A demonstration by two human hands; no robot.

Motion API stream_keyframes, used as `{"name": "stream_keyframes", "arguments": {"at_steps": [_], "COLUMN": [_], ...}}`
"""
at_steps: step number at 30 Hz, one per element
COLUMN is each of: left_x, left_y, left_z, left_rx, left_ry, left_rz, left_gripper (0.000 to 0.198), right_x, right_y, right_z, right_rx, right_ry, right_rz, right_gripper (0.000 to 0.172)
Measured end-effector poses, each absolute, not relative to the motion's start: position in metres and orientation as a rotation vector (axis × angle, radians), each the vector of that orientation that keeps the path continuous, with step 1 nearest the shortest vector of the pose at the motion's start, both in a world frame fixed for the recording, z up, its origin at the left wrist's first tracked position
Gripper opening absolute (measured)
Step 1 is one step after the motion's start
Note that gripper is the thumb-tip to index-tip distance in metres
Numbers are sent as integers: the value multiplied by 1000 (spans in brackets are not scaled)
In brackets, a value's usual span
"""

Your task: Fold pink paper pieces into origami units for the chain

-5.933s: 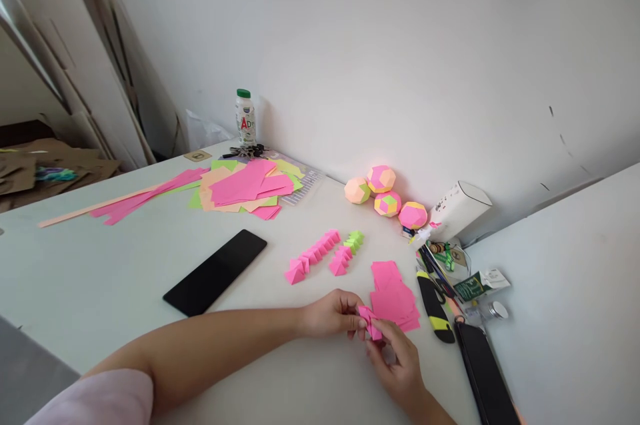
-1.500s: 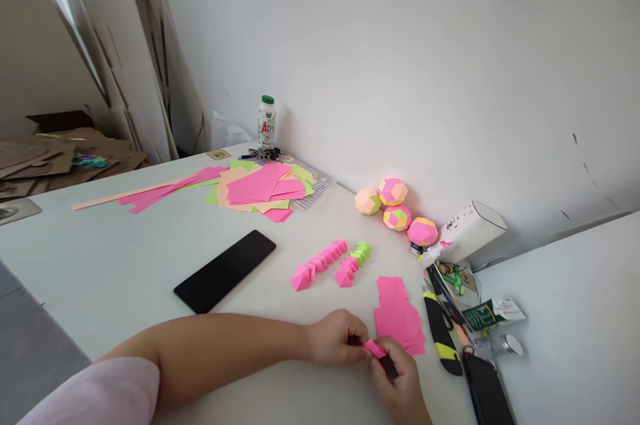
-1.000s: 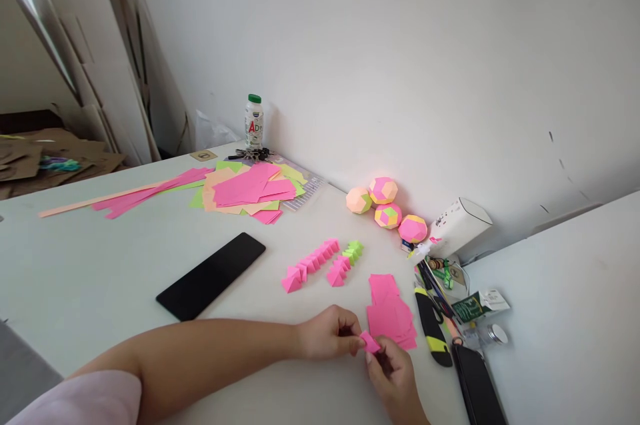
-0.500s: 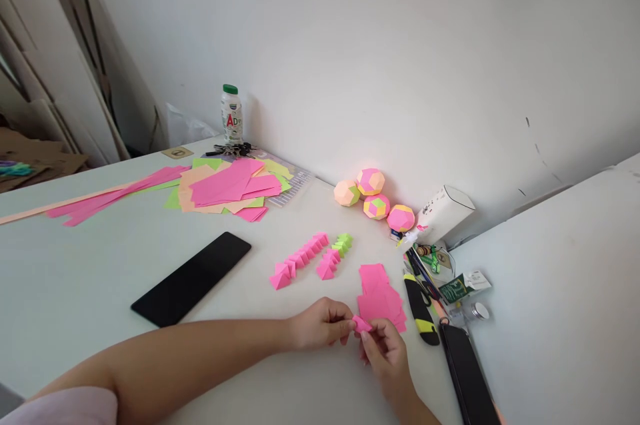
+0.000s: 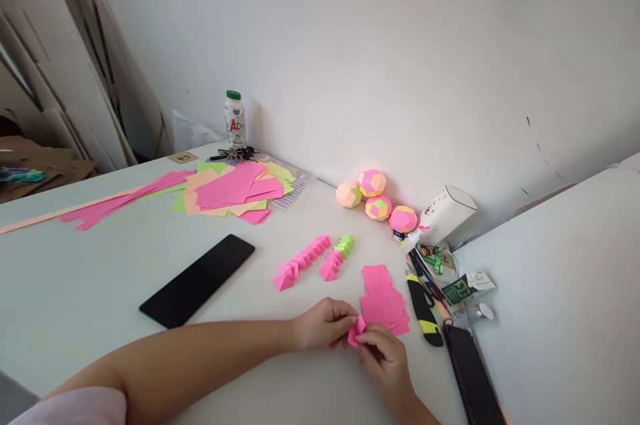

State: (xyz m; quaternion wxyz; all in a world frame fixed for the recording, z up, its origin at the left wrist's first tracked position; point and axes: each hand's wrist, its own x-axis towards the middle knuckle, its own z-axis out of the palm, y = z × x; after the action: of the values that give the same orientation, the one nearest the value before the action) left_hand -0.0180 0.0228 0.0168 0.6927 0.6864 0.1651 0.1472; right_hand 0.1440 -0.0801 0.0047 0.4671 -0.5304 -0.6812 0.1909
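Note:
My left hand [image 5: 320,325] and my right hand [image 5: 385,362] meet low over the white table [image 5: 90,278], both pinching one small folded pink paper piece [image 5: 356,332]. Fingers of both hands are curled on it. Just beyond lies a loose stack of pink paper squares [image 5: 383,302]. Farther back sit rows of finished folded units, pink [image 5: 303,260] and a few green [image 5: 345,244].
A black phone [image 5: 197,280] lies left of the hands. Coloured sheets [image 5: 235,188] and long strips [image 5: 100,208] spread at the back left, near a small bottle [image 5: 234,120] and keys. Paper balls [image 5: 375,198], a white box [image 5: 445,215], a cutter [image 5: 425,312], pens and a dark case [image 5: 473,378] crowd the right.
Both hands have kept working the same pink piece, which has turned a little between the fingers. The view has swayed left and right; nothing else on the table has moved.

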Motion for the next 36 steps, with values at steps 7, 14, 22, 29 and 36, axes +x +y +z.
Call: {"name": "stream_keyframes", "arguments": {"at_steps": [7,14,22,29,36], "left_x": [-20,-22,-23,-20,-19], "left_y": [22,24,22,22,22], "left_z": [25,19,13,10,10], "left_rx": [1556,1711,1734,1566,1477], "left_ry": [233,225,234,266,298], "left_rz": [334,358,349,362,351], "left_gripper": [12,16,18,33,32], "right_x": [143,142,144,145,148], "right_y": [-82,-81,-80,-79,-81], "right_z": [5,7,6,5,0], "right_rx": [-1395,-1445,-1423,-1396,-1421], "right_ry": [-1574,-1446,-1348,-1278,-1179], "right_rz": [534,727,839,910,968], "right_gripper": [13,14,12,9,12]}}
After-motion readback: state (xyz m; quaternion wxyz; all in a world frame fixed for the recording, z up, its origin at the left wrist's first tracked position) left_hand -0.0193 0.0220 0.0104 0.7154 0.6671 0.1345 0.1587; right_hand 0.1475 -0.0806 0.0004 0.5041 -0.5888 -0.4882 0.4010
